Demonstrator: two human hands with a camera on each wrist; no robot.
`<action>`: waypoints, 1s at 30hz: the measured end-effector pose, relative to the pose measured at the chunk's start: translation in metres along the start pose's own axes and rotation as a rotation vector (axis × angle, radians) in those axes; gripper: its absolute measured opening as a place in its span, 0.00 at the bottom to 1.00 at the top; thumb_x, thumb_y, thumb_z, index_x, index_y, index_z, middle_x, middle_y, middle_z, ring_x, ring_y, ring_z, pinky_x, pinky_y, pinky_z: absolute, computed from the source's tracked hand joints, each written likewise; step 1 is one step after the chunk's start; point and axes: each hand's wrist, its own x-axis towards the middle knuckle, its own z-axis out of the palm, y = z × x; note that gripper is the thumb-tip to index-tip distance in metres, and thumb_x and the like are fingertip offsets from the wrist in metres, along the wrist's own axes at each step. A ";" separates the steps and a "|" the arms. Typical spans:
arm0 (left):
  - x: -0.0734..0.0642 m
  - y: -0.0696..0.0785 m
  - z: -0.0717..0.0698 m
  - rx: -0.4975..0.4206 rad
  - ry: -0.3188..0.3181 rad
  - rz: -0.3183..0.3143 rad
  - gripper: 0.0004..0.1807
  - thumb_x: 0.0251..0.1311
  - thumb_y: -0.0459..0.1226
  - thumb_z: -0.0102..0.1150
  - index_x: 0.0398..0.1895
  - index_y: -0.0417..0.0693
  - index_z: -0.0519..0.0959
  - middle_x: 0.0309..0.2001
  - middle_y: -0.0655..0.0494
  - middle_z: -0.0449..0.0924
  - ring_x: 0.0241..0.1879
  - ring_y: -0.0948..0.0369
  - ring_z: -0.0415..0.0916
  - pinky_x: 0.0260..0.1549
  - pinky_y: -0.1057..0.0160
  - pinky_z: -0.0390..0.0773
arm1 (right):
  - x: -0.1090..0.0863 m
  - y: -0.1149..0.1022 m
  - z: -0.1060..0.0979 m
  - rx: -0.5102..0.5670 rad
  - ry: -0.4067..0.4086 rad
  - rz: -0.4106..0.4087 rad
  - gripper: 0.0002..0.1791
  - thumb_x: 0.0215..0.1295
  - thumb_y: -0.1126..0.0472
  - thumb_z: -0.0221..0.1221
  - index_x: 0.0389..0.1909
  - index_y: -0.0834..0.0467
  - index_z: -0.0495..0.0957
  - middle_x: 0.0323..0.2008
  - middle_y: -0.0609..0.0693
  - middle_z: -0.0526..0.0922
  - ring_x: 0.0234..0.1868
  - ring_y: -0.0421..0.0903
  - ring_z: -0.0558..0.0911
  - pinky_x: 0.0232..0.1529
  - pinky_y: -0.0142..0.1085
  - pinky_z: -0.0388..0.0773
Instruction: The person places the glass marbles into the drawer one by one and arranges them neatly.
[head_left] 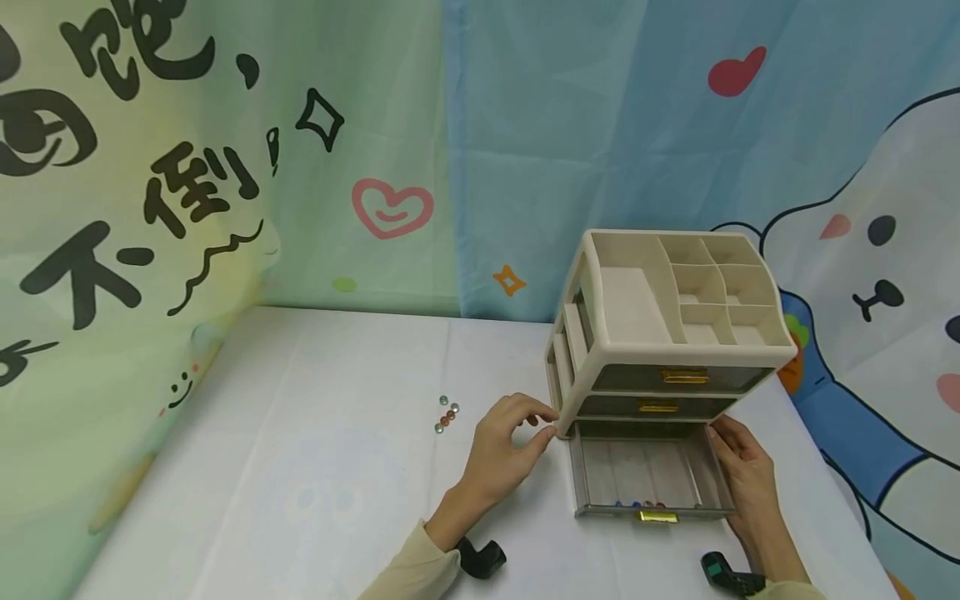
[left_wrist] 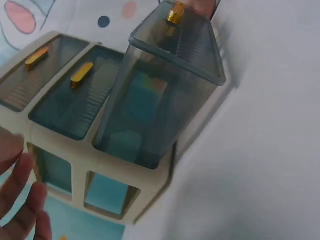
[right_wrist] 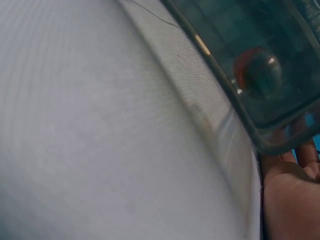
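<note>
A cream desktop organizer [head_left: 697,355] with smoky clear drawers stands at the right of the table. Its bottom drawer [head_left: 637,467] is pulled out, and several small blue and reddish marbles [head_left: 649,504] lie along the inside of its front. My left hand [head_left: 504,446] is at the organizer's lower left front corner, thumb and fingertips apart and right at the edge; in the left wrist view, its fingers [left_wrist: 20,200] extend beside the side openings. My right hand [head_left: 753,479] lies along the drawer's right side, its fingertips partly hidden behind the organizer's corner.
Several small marbles [head_left: 447,415] lie on the white tablecloth [head_left: 337,433] left of my left hand. Two closed drawers with gold handles [head_left: 685,377] sit above the open one. The organizer's top has divided compartments. A printed curtain [head_left: 525,150] hangs behind the table.
</note>
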 end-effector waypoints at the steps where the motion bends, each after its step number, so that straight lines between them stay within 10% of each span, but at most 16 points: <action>1: -0.002 0.000 -0.001 0.005 0.024 -0.023 0.10 0.63 0.31 0.71 0.45 0.53 0.85 0.42 0.61 0.86 0.41 0.60 0.81 0.41 0.65 0.81 | 0.000 0.000 0.000 -0.001 -0.001 -0.002 0.22 0.77 0.65 0.59 0.69 0.57 0.76 0.54 0.29 0.85 0.56 0.25 0.80 0.55 0.17 0.71; 11: -0.020 -0.005 -0.017 0.099 0.221 -0.275 0.13 0.60 0.31 0.73 0.45 0.54 0.84 0.43 0.60 0.86 0.39 0.57 0.80 0.41 0.56 0.80 | -0.001 0.001 -0.001 0.013 -0.007 -0.007 0.22 0.76 0.65 0.59 0.69 0.58 0.76 0.54 0.30 0.85 0.56 0.26 0.80 0.55 0.17 0.72; 22: -0.036 -0.020 -0.041 0.169 0.258 -0.422 0.12 0.59 0.31 0.73 0.45 0.49 0.85 0.43 0.53 0.85 0.46 0.50 0.75 0.48 0.55 0.73 | -0.003 -0.001 0.002 0.023 0.013 0.038 0.22 0.76 0.64 0.60 0.68 0.56 0.77 0.53 0.29 0.85 0.56 0.26 0.81 0.54 0.17 0.72; 30: -0.044 -0.032 -0.058 0.333 0.242 -0.549 0.11 0.58 0.34 0.75 0.44 0.49 0.86 0.49 0.50 0.83 0.54 0.43 0.73 0.55 0.36 0.67 | -0.002 -0.003 0.002 0.027 0.007 0.023 0.22 0.76 0.64 0.60 0.68 0.56 0.76 0.54 0.30 0.85 0.57 0.27 0.81 0.55 0.17 0.72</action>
